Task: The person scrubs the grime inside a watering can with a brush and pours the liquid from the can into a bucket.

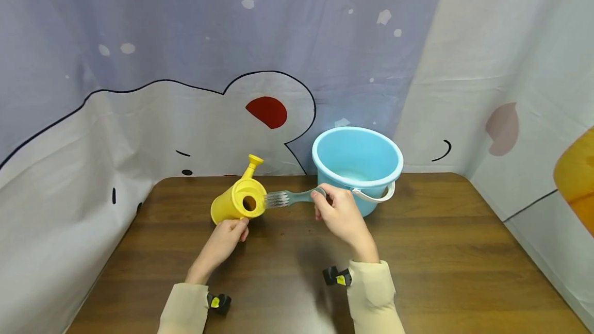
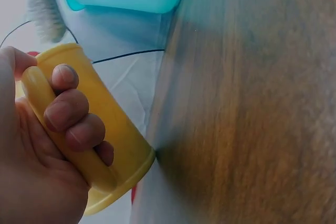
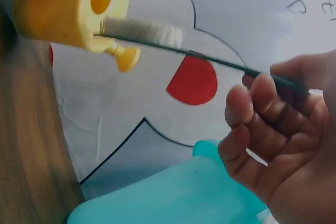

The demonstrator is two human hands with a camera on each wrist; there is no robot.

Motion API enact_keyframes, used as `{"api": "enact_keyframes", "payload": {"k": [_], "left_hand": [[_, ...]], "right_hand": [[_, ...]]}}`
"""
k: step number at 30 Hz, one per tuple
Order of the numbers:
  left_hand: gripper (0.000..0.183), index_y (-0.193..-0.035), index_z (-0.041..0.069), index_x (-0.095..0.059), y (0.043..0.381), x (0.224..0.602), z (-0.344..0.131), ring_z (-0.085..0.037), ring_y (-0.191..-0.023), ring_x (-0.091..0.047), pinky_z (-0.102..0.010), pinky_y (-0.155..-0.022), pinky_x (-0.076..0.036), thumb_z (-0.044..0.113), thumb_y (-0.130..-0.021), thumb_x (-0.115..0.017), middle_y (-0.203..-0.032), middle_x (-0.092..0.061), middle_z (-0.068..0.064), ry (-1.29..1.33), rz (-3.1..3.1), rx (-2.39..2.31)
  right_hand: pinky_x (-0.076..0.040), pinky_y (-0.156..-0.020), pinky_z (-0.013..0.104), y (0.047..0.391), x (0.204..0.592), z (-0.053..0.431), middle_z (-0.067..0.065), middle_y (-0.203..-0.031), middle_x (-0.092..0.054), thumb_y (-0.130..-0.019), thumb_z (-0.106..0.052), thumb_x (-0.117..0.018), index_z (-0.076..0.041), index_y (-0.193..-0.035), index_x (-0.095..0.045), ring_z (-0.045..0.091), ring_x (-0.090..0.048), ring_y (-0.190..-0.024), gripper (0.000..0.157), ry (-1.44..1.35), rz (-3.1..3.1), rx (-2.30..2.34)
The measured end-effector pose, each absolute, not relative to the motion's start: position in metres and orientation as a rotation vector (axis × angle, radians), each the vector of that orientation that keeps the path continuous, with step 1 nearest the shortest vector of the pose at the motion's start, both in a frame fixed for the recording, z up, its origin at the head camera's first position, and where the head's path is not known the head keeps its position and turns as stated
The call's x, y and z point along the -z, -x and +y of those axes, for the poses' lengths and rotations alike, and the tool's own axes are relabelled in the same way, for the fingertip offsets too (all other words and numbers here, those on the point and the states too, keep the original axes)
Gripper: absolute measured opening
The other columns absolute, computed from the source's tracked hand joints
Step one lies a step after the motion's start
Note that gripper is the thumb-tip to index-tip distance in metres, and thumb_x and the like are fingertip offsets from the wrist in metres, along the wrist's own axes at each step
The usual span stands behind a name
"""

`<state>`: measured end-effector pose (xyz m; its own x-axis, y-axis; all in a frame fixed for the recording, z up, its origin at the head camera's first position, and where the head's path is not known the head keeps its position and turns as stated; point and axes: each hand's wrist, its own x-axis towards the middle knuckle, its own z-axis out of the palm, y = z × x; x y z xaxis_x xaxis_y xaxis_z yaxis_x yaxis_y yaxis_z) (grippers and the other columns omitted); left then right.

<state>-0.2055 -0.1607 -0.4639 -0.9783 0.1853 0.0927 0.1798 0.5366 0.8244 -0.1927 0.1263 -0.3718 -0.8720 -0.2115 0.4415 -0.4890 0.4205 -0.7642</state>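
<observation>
My left hand (image 1: 226,243) grips the handle of a yellow watering can (image 1: 227,205), fingers curled round it in the left wrist view (image 2: 63,114). The can is tilted, its round top opening turned toward me and its spout pointing to the back. In my right hand (image 1: 341,213) a brush (image 1: 292,198) with a grey-green handle and pale bristles is pinched between thumb and fingers near the handle's end. The brush head reaches the can's rim beside the opening. From the right wrist, the pale bristles (image 3: 142,31) show along the brush's upper side, overlapping the can's edge.
A light blue bucket (image 1: 357,156) with a white handle (image 1: 378,195) stands at the back of the wooden table (image 1: 445,251), just beyond my right hand. Behind the table hangs a printed curtain (image 1: 195,122).
</observation>
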Motion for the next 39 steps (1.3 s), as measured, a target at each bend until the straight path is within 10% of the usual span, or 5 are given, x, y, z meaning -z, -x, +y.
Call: {"api": "enact_keyframes", "payload": {"k": [23, 39], "left_hand": [[0.049, -0.067, 0.008, -0.056, 0.208, 0.47, -0.163, -0.012, -0.054, -0.034, -0.027, -0.056, -0.03, 0.034, -0.106, -0.04, -0.058, -0.04, 0.001, -0.279, 2.662, -1.647], [0.05, -0.07, 0.008, -0.056, 0.206, 0.464, -0.165, -0.013, -0.054, -0.035, -0.027, -0.056, -0.03, 0.039, -0.105, -0.039, -0.06, -0.041, 0.001, -0.205, 2.697, -1.615]], "right_hand": [[-0.047, -0.051, 0.032, 0.227, 0.438, 0.114, 0.002, -0.051, -0.052, -0.089, -0.016, -0.052, -0.001, -0.07, -0.064, 0.015, -0.052, -0.044, 0.027, 0.033, -2.709, -1.69], [-0.038, -0.05, 0.036, 0.217, 0.456, 0.105, 0.001, -0.059, -0.049, -0.099, -0.035, -0.052, -0.009, -0.069, -0.061, 0.017, -0.047, -0.051, 0.04, -0.247, -3.268, -1.079]]}}
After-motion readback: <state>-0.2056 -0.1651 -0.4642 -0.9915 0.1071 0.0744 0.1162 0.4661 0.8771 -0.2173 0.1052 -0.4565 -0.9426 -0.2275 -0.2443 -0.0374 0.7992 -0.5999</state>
